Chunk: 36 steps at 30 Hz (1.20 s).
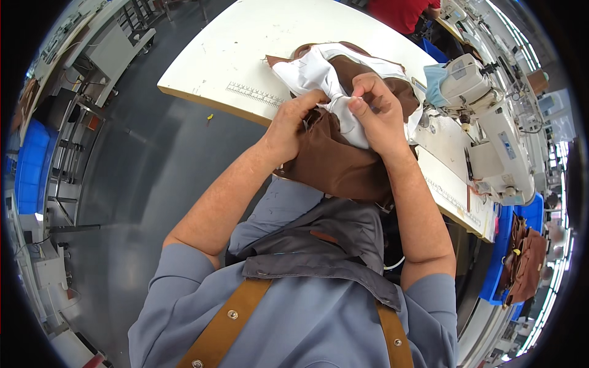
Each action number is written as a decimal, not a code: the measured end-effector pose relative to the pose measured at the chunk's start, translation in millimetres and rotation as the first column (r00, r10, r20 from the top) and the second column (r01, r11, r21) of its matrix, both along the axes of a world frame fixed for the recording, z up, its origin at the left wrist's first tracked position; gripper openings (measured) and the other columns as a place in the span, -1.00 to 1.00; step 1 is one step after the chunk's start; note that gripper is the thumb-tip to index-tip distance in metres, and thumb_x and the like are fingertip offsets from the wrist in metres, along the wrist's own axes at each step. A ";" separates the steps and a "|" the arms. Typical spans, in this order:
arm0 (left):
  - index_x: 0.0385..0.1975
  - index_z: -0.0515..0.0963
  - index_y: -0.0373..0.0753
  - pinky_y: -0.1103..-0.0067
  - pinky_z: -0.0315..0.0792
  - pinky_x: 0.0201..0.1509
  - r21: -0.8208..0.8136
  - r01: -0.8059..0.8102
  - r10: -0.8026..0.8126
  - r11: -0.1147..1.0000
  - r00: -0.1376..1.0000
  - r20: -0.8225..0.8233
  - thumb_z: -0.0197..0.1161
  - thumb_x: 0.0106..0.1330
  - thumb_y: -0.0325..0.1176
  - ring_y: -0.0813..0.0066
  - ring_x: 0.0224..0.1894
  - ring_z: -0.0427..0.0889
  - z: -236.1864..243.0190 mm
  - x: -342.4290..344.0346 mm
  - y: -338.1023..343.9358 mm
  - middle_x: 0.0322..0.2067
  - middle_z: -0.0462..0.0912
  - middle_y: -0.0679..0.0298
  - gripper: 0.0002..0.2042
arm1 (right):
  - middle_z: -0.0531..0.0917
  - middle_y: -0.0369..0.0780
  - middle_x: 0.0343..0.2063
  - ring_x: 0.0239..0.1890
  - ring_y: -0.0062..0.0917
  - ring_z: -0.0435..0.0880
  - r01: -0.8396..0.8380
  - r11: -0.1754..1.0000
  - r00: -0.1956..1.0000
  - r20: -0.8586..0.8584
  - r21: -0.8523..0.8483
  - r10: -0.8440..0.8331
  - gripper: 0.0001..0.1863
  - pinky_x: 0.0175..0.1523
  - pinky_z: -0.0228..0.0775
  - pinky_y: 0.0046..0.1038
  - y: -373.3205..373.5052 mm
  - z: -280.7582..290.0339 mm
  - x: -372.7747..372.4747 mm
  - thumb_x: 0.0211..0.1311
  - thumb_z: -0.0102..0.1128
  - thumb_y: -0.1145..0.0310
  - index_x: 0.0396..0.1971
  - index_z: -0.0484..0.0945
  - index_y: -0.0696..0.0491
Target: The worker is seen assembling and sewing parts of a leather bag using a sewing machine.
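A brown cloth piece with white lining lies bunched over the near edge of the white table (208, 55). Its brown fabric (337, 168) hangs down toward my lap, while the white lining (310, 70) is gathered and folded on top. My left hand (288, 126) is closed on the cloth at its left side, thumb and fingers pinching where brown meets white. Opposite it, my right hand (383, 119) pinches a fold of the white lining between thumb and forefinger, its other fingers curled. Both hands are close together above the table edge.
A white sewing machine (506, 144) stands to the right, a light blue face mask (436, 84) hanging on it. Dark tweezers-like tool (469, 163) lies beside it. Blue bin (496, 270) with brown pieces (526, 260) sits at lower right. A person in red (399, 13) works beyond the table.
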<state>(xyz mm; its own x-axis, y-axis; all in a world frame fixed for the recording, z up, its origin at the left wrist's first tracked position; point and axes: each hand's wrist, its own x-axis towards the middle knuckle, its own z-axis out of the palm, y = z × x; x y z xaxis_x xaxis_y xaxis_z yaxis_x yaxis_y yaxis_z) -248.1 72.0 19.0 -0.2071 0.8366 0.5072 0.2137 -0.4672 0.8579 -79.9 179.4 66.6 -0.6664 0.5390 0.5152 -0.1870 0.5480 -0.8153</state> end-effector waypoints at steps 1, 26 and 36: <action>-0.17 0.52 -0.35 0.51 0.49 -0.19 0.003 -0.001 0.002 1.000 0.979 -0.202 0.20 0.23 -0.56 0.28 -0.35 0.60 1.6 -2.4 1.3 -0.37 0.59 0.11 -0.82 | 0.44 -0.39 -0.26 -0.28 -0.75 0.34 0.001 1.000 1.000 0.002 0.000 -0.001 -0.77 -0.17 0.23 -0.67 -0.1 -3.6 0.4 0.32 0.37 0.30 -0.30 0.48 0.06; -0.32 0.62 -0.31 0.46 0.53 -0.34 0.279 -0.252 0.323 0.927 0.913 -0.249 0.30 0.03 -0.65 0.21 -0.39 0.68 -6.1 23.3 15.0 -0.41 0.65 0.16 -0.80 | 0.45 -0.38 -0.24 -0.21 -0.73 0.38 -0.057 0.985 0.998 -0.044 -0.160 0.051 -0.80 -0.07 0.24 -0.64 0.0 -5.2 7.8 0.33 0.36 0.32 -0.32 0.50 0.05; -0.22 0.59 -0.34 0.41 0.54 -0.17 0.209 -0.263 0.300 0.942 0.939 -0.167 0.32 0.08 -0.65 0.14 -0.25 0.69 -0.7 19.7 -0.8 -0.26 0.67 0.07 -0.76 | 0.49 -0.38 -0.23 -0.30 -0.75 0.40 -0.039 0.993 0.999 -0.017 -0.110 0.038 -0.74 -0.17 0.28 -0.64 -3.0 -2.2 4.1 0.24 0.45 0.27 -0.27 0.52 0.05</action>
